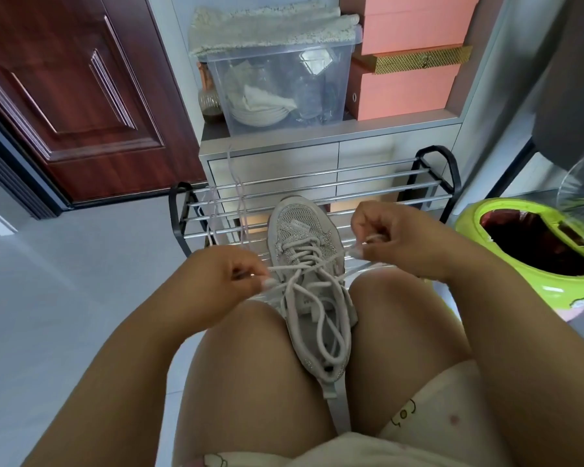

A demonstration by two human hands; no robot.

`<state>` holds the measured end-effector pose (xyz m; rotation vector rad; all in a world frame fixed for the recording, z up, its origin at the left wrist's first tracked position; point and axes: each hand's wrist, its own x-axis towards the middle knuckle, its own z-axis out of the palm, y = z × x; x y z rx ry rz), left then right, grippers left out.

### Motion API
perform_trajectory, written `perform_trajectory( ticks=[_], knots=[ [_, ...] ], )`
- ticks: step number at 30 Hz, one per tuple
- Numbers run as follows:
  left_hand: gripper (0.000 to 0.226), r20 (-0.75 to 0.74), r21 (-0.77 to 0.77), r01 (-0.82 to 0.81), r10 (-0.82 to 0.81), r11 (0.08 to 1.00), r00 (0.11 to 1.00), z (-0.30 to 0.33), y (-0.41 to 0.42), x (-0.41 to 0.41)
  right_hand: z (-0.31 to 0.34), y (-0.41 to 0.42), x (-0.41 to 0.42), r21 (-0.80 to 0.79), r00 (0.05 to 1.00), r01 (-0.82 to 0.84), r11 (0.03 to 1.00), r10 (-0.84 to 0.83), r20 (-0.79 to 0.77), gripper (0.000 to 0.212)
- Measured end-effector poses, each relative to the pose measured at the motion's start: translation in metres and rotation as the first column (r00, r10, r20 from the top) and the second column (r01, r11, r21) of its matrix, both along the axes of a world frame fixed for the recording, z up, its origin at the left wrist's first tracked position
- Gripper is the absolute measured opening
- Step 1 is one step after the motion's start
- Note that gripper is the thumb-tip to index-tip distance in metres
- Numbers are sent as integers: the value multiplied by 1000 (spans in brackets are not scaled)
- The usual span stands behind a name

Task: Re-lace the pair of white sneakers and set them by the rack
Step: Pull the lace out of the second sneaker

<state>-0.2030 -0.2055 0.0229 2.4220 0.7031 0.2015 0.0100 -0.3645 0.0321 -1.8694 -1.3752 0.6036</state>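
White sneaker (pixel 309 264) sits wedged between the person's knees, toe pointing at the shoe rack (pixel 317 190) just beyond, which likely keeps it steady so both hands are free for the lace (pixel 312 298), whose slack loops lie over the tongue and collar. Left hand (pixel 223 278) pinches one lace end at the sneaker's left side, and right hand (pixel 381 234) pinches the other at its right side, drawing both ends outward, probably to even and tighten the upper crossings. A spare lace (pixel 240 197) hangs over the rack's left rails; second sneaker not in view.
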Motion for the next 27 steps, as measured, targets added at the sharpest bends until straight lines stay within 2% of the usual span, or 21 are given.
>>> perform_trajectory(
  ticks=[2,4,7,11,14,17,19,22,25,27],
  knots=[
    [6,-61,90,31,-25,995,998,-4,-7,5,-4,1,-6,-47,996,-46,998,50,75,14],
    [10,-51,131,39,-33,991,998,-8,-12,10,-9,3,-11,-80,986,-34,996,47,162,11],
    [18,26,94,42,-44,995,999,-14,-12,13,-16,3,-9,-122,978,1,993,25,208,13],
    [29,100,29,73,-75,997,992,-25,-6,12,-24,6,-10,-191,965,-52,980,99,243,10],
    [20,86,40,29,-33,999,996,-32,2,5,-25,5,-5,-24,982,-67,997,70,177,15],
    [20,103,94,-25,16,995,995,-30,14,-11,-22,-2,14,144,978,178,973,-191,84,29],
    [23,123,118,-84,69,989,990,-25,20,-20,-22,-5,22,163,951,271,949,-290,106,31],
    [21,108,83,-117,107,990,988,-26,19,-21,-29,-1,12,67,945,220,973,-230,232,27],
    [18,108,81,-57,49,995,993,-34,11,-8,-31,6,-5,112,917,149,982,-180,356,17],
    [30,138,80,-6,-5,997,990,-39,7,2,-28,8,-12,122,919,117,986,-154,363,23]
  ],
)
